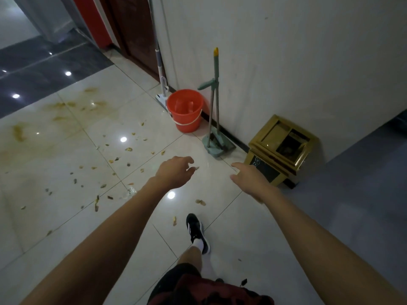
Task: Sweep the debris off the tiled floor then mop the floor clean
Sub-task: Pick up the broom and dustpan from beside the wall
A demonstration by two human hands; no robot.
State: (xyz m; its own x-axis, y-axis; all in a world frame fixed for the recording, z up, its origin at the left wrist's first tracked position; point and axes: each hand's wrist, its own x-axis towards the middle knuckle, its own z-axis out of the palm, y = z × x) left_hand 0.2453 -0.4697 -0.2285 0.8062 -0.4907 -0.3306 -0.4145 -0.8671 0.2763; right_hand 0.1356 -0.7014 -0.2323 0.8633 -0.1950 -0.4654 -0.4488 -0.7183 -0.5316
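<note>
Scattered debris [114,160], small yellowish and grey bits, lies across the glossy cream tiled floor [66,216], with brownish stains [63,105] farther left. A green broom and dustpan set [214,111] stands upright against the white wall. To its left sit an orange bucket [185,110] and a white flat mop [161,84] leaning at the wall corner. My left hand [175,170] and my right hand [246,179] are stretched forward above the floor, fingers loose, holding nothing, both short of the broom.
A gold bin [279,150] stands by the wall to the right of the dustpan. A dark wooden door [132,29] is behind the mop. Dark tiles [33,73] lie at far left. My foot in a black shoe [197,232] steps forward.
</note>
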